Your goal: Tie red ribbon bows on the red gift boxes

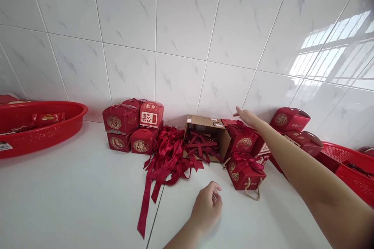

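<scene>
My right hand [247, 116] reaches far forward with its fingers stretched out, just above a red gift box with a ribbon bow [242, 136] near the wall. It holds nothing. My left hand [207, 207] rests on the white table with its fingers loosely curled and nothing visible in them. It lies right of a heap of red ribbons [166, 161] and left of another ribboned red gift box with rope handles [245, 172]. An open cardboard box [206, 138] lying on its side holds more ribbons.
A stack of red gift boxes [133, 126] stands against the tiled wall at centre left. More red boxes [292, 126] lie to the right. A red plastic basket [37, 126] sits at far left, another red basket [353, 167] at far right.
</scene>
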Tool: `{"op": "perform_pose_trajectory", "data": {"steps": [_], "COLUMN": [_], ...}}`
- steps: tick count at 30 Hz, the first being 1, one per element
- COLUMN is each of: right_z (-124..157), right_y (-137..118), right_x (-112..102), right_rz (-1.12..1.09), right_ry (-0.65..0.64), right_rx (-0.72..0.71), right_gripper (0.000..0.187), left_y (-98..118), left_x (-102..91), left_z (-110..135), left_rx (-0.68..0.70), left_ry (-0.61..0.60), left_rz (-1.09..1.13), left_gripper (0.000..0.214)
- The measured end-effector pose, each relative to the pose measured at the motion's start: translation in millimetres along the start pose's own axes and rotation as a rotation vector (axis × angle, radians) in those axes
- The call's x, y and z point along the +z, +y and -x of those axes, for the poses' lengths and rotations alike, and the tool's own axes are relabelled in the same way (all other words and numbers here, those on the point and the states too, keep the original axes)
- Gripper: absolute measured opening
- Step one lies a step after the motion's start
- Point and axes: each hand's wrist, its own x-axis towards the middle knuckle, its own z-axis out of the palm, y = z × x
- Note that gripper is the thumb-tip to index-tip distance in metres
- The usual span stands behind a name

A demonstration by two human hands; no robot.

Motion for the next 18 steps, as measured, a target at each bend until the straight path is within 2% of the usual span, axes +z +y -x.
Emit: {"op": "perform_pose_trajectory", "data": {"steps": [3, 5, 7, 9, 12, 15, 18], "right_z": [37.6, 82.9, 139.8, 197.4, 261.3, 287.2, 289.0], "right_y": [-14.4, -23.9, -29.1, -28.0, -17.8, -7.4, -3.2], "right_x": [-14.2, -8.3, 15.0, 51.5, 109.0, 144.3, 153.4], "right_rz": [-0.064, -0.109, -0.149, -0.177, -0.199, -0.216, -0.233], "right_ry": [0.15, 0.222, 0.215, 0.162, 0.135, 0.124, 0.095], "right_rx": [-0.069, -0.183, -0.334, -0.44, -0.479, -0.431, -0.442], "right_gripper": [0.06, 0.061, 0.051, 0.039, 0.031, 0.029, 0.025], "left_y": [-0.3, 0.2, 2.0, 6.0, 16.8, 31.2, 42.4], "left_x": [0.2, 0.9, 2.0, 2.6, -0.5, -15.8, -49.2], "left_z": [1.7, 3.0, 3.8, 4.3, 7.6, 17.8, 36.2], "left_rx": [0.012, 0.023, 0.041, 0.067, 0.102, 0.086, -0.031], "left_ry": [0.006, 0.017, 0.036, 0.059, 0.089, 0.135, 0.241], "left_rz": [-0.009, -0.022, -0.047, -0.089, -0.199, -0.392, -0.62], "left_gripper": [0.019, 0.02, 0.02, 0.02, 0.023, 0.031, 0.032]}}
